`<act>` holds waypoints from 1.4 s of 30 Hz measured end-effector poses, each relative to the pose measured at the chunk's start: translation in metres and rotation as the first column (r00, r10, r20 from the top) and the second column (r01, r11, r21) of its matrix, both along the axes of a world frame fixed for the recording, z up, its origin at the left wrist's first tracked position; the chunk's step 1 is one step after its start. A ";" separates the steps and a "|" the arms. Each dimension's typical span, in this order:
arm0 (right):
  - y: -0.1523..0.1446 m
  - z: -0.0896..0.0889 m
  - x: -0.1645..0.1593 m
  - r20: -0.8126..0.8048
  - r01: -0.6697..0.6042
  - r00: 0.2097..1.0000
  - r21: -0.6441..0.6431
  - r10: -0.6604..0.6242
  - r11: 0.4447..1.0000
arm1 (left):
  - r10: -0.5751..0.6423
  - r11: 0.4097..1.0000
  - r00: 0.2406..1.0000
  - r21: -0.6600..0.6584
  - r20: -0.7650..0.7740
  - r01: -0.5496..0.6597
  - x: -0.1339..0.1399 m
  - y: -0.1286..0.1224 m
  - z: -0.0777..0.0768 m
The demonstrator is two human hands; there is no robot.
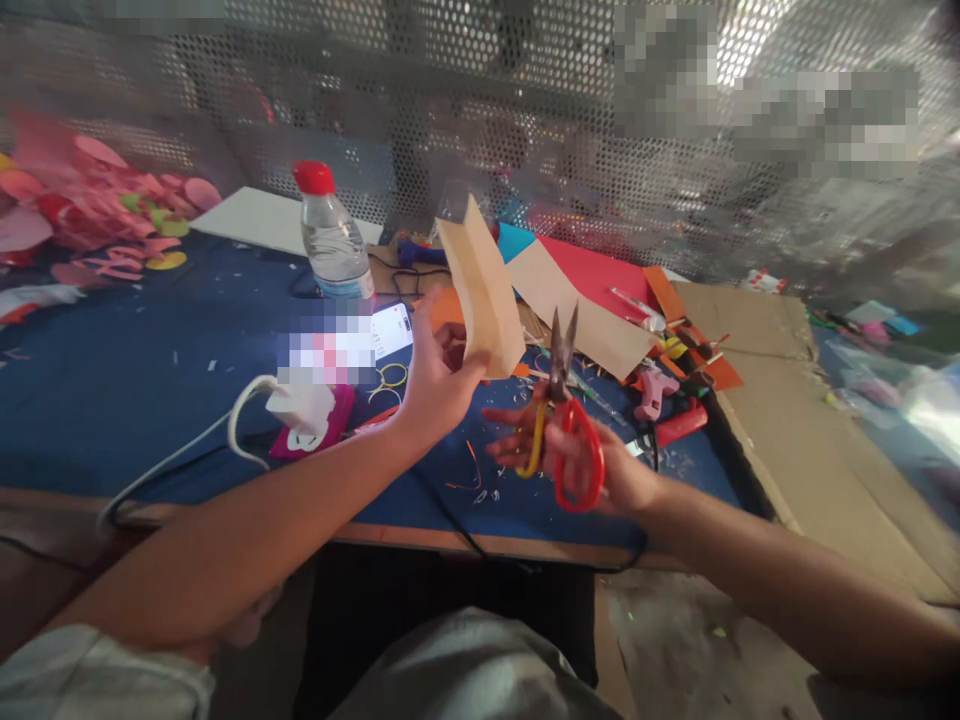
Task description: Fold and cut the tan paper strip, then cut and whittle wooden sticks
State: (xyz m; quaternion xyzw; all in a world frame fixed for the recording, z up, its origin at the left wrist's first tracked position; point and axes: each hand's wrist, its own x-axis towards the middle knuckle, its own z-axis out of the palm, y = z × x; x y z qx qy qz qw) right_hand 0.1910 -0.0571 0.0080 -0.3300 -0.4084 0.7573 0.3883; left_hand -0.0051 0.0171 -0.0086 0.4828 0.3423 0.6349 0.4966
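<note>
My left hand (442, 375) pinches the lower end of a folded strip of tan paper (487, 290), which stands up from my fingers with a notched top edge. To its right, my right hand (574, 455) holds a pair of scissors (562, 385) with one red and one yellow handle loop. Their metal blades point upward, slightly parted, beside the paper and apart from it. Behind the scissors lies another tan paper strip (581, 310) on a red sheet (592, 272).
A water bottle (334, 245) with a red cap stands behind a lit phone (390, 330). A white plug (301, 410) and cable lie at left. Pink paper pieces (97, 200) heap far left. A pink glue gun (655, 390), red-handled cutter (679, 425) and cardboard (795, 400) lie right.
</note>
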 end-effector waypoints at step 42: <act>-0.042 -0.034 -0.038 -0.487 -0.322 0.843 -0.119 0.227 0.939 | -0.098 0.982 0.944 -0.126 0.315 0.144 0.002 -0.002 0.012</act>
